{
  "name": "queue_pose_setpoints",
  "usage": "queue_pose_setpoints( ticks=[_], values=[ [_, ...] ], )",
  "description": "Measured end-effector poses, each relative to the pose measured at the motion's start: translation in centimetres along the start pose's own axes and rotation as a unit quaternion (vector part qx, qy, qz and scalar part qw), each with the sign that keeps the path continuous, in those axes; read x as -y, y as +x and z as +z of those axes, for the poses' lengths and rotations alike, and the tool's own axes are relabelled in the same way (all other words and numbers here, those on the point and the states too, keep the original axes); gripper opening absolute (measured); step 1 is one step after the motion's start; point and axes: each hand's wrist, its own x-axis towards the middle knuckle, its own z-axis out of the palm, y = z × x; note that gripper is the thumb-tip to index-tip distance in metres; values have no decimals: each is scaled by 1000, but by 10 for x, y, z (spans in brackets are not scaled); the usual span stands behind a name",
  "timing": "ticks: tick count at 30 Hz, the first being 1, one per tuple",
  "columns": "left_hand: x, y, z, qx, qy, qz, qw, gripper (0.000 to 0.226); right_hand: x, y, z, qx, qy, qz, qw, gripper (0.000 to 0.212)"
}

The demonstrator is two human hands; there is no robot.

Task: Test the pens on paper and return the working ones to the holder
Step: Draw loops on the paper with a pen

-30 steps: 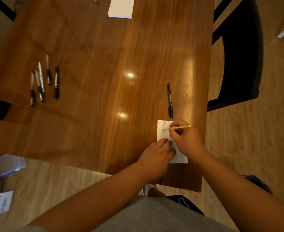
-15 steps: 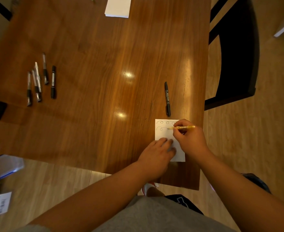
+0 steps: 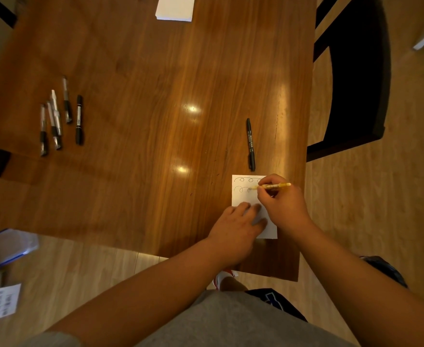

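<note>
Near table edge, paper: a small white rectangular sheet of paper [image 3: 243, 199] lies flat on the glossy brown wooden table [image 3: 143, 83], close to its right corner.
Marks: one row of black loops runs along the sheet's top edge, and a shorter row of loops sits just under it; they spell nothing.
Pen in use: a slim yellow pen [image 3: 272, 186] lies almost level, its tip touching the paper at the end of the second row.
Right hand [image 3: 284, 205]: fingers curled tight around the yellow pen, heel of the hand over the sheet's right edge.
Left hand [image 3: 236, 230]: fingers spread flat, pressing the lower half of the sheet down, nothing gripped.
Nearest pen: a capped black marker [image 3: 250, 144] lies just beyond the sheet's top edge, apart from it; the print on its barrel is too small to read.
Other pens: a cluster of five black-and-silver pens [image 3: 58, 118] lies well apart at the table's left side, roughly parallel.
Far edge: a white pad of paper [image 3: 175, 8].
Right of table: a dark wooden chair [image 3: 356, 78].
Holder: I cannot make one out.
</note>
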Motion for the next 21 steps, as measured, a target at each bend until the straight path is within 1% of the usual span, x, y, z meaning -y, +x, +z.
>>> queue_pose_setpoints(
  ticks=[6,13,21],
  values=[
    [-3,2,2,-6,-12,13,1000,55,-1,3,-7,-14,2,3,1000,12],
    [-1,6,0,5,4,15,1000,64,-6,-1,-11,-21,12,14,1000,8],
    [-5,9,-2,-7,7,11,1000,55,-5,-4,-13,-17,10,17,1000,9]
  ],
)
